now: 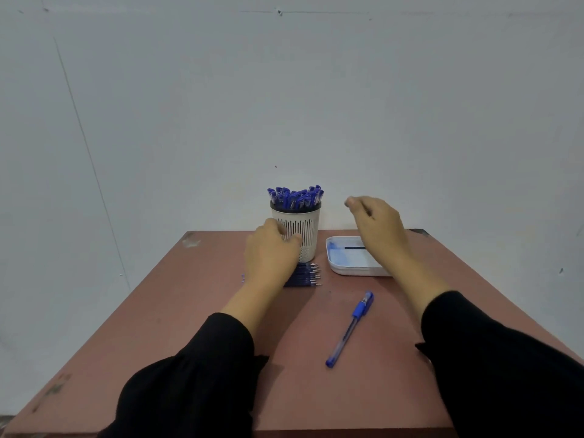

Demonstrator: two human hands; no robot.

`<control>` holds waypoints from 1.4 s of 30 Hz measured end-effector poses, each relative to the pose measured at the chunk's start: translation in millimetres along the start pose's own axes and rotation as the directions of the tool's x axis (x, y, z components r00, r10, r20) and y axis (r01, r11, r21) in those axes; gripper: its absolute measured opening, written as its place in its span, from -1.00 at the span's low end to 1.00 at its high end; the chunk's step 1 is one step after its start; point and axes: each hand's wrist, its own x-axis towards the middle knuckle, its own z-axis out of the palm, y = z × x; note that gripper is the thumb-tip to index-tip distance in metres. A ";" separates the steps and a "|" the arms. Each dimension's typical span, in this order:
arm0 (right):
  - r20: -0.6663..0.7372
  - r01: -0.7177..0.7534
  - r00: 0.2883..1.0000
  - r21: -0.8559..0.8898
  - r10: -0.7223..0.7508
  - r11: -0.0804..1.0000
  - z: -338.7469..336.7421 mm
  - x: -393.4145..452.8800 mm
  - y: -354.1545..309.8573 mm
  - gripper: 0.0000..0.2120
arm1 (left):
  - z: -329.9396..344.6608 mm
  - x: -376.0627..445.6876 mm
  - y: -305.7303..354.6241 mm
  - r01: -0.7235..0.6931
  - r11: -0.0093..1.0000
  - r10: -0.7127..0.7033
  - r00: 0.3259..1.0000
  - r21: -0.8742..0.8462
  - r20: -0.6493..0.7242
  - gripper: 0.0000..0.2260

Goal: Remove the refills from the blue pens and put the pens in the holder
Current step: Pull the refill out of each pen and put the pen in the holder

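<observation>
A capped blue pen with a clear barrel [350, 329] is lying alone at lower centre. Above it, the crowded white slotted holder [300, 237] is standing. The left hand [271, 252] is resting loosely against it, over the loose refills [305, 275], holding nothing; a nudge could topple it. The right hand [377, 222] is hovering loosely curled over the white tray [339, 267]; I cannot tell whether it holds anything.

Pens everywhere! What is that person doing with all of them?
A person is taking blue pens apart. The holder is already packed with pens, and a row of refills lies in front of it. The left hand rests over those refills; the right hand hovers above a white tray. One blue pen lies on the table.
</observation>
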 end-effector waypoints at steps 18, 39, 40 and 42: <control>0.380 -0.077 0.923 0.009 0.068 0.997 -4.2 -28.5 23.6 -0.65 | -0.4 -44.8 20.4 -0.379 0.904 0.174 0.748 0.198 0.641 -0.78; 0.502 0.080 0.860 0.048 -0.094 0.996 4.4 -42.4 -5.3 -0.87 | -14.9 -21.1 -13.4 -0.500 0.774 0.350 0.849 0.388 0.396 -0.84; 0.494 0.084 0.864 0.054 -0.100 0.995 3.4 -42.1 -5.7 -0.87 | -13.4 -21.8 -13.3 -0.506 0.763 0.361 0.849 0.401 0.385 -0.82; 0.494 0.087 0.863 0.071 -0.111 0.994 1.1 -42.0 -7.4 -0.88 | -12.0 -21.9 -13.4 -0.529 0.737 0.392 0.842 0.421 0.371 -0.78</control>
